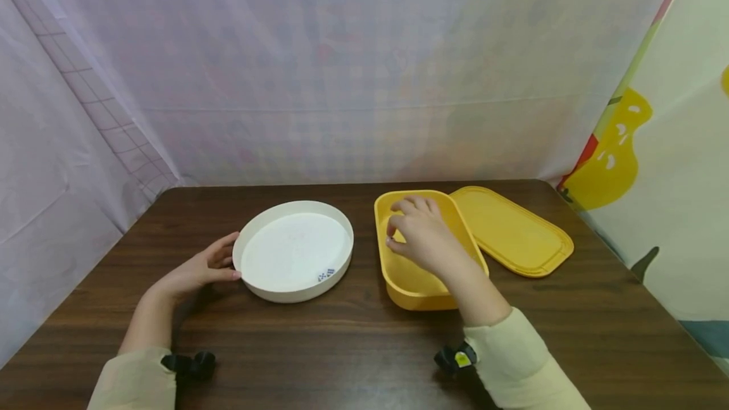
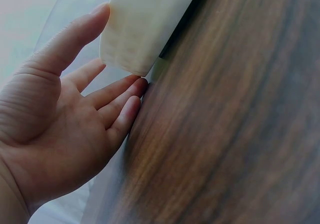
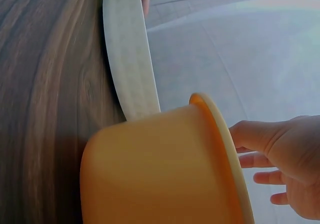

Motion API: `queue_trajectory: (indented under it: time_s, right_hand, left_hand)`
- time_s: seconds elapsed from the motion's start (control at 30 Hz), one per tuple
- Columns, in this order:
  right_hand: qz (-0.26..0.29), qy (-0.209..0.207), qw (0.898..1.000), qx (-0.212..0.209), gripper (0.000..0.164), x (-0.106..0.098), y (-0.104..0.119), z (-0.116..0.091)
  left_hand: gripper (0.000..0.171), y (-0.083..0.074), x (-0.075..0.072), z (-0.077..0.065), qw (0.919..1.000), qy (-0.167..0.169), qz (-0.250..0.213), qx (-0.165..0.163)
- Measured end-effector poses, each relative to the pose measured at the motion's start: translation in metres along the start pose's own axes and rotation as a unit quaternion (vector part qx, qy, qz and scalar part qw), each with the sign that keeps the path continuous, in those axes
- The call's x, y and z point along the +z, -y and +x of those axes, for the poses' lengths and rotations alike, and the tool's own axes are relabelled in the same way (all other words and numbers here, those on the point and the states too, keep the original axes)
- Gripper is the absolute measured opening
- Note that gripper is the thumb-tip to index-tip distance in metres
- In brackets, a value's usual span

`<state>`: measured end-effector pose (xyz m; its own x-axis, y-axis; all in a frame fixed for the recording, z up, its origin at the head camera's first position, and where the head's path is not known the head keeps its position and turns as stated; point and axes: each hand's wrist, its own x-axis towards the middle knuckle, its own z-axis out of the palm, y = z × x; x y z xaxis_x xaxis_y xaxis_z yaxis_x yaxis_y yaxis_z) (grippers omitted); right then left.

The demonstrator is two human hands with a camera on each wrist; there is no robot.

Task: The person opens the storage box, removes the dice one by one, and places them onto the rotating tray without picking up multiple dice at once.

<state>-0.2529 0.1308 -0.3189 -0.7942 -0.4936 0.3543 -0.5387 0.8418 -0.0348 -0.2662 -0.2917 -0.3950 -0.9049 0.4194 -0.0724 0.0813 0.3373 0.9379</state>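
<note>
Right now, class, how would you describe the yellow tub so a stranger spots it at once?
On the dark wooden table, look between the round white tray and the yellow lid. There, below the right hand, stands the yellow tub. It alone is both yellow and deep-walled: the tray is white, the lid flat.

A: Soft, even light fills the head view, and the white tray (image 1: 293,248) glows, nearly washed out!
B: Faint sheen on the dark tabletop (image 1: 364,366), too, and soft shadow beneath the left hand (image 1: 196,271)!
A: Over to the wrist views: dimmer, hazier! On the left, wood grain smears.
B: On the right it bows with distortion, and the pale cloth (image 3: 270,49) brightens into milky haze!
</note>
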Motion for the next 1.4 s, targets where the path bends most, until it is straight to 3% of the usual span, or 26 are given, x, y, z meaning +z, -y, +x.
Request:
queue_trajectory:
  time_s: [1.03,1.4]
  right_hand:
    - [0.0,0.007,1.0,-0.026,0.014,0.021,0.042,0.025]
    - [0.006,0.002,0.999,-0.04,0.009,0.032,0.056,0.033]
  left_hand:
    - [0.09,-0.001,0.001,0.001,1.0,-0.003,0.001,0.001]
    - [0.091,0.0,0.001,0.002,1.0,-0.003,0.002,0.0]
